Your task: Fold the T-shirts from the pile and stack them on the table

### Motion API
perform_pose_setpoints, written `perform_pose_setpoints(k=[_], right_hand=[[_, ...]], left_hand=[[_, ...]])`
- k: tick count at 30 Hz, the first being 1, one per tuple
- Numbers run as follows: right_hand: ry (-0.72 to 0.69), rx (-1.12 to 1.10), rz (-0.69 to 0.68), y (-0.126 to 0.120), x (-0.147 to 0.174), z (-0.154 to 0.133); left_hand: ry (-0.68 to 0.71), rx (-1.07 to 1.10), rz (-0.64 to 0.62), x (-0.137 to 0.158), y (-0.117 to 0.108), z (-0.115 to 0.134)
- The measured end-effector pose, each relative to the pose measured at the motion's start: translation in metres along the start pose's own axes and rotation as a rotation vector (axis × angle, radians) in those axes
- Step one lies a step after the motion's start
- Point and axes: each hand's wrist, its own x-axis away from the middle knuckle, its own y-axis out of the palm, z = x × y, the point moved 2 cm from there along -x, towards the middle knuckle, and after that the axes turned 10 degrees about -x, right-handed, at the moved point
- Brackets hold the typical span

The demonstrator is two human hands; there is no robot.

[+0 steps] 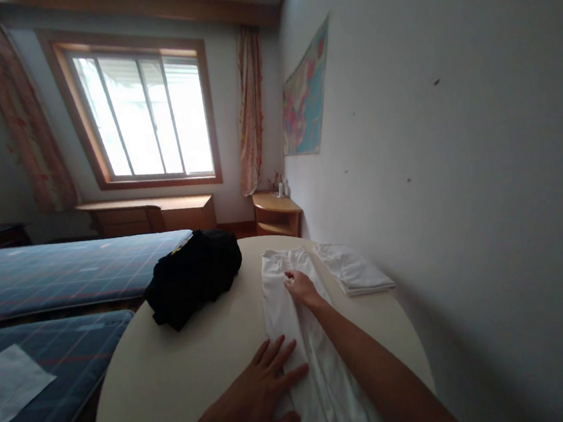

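Blue plaid mattresses (76, 269) at far left, pale sheet of paper (12, 383) lying on the nearer one. Next, black cloth bundle (197, 273), crumpled, on the left side of the round cream table (177, 369). Left hand (274, 379): palm down, fingers spread wide, resting on the left edge of the white garment (317, 382), gripping nothing. Garment lies flat in a long strip on the table, long axis running from the near edge away toward the window (145, 111); most of it stretches to the right of the left fingers. Right hand (299, 287) is nearer the far end, on top of the cloth, fingers curled in; can't tell whether they pinch fabric. Right forearm crosses above the strip's right side. Folded white cloth (355, 270) just beyond, far right, near the wall (488, 216).
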Motion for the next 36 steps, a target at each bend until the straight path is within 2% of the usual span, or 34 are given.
perform_pose_setpoints(k=[4, 8, 18, 23, 26, 29, 32, 36], right_hand=[[0.036, 0.098, 0.021, -0.007, 0.002, 0.010], [-0.043, 0.156, -0.013, -0.010, 0.016, 0.010], [-0.197, 0.214, -0.271, -0.011, 0.055, 0.014], [-0.233, 0.196, -0.279, -0.017, 0.071, 0.011], [-0.284, 0.181, -0.278, -0.024, 0.075, 0.004], [-0.267, 0.162, -0.220, -0.027, 0.067, -0.001], [-0.202, 0.151, -0.129, -0.026, 0.047, -0.002], [-0.152, 0.159, -0.111, -0.015, 0.011, -0.002]], left_hand=[[0.003, 0.016, 0.005, 0.000, 0.000, 0.000], [0.045, 0.014, 0.024, 0.001, -0.002, 0.002], [0.202, 0.037, -0.005, 0.000, -0.015, 0.018], [0.249, 0.115, 0.067, -0.001, -0.019, 0.026], [0.165, 0.158, 0.179, -0.009, -0.016, 0.022], [-0.005, 0.065, 0.265, -0.024, -0.012, 0.004], [-0.173, -0.043, 0.262, -0.044, -0.007, -0.019], [-0.277, -0.082, 0.224, -0.061, 0.003, -0.039]])
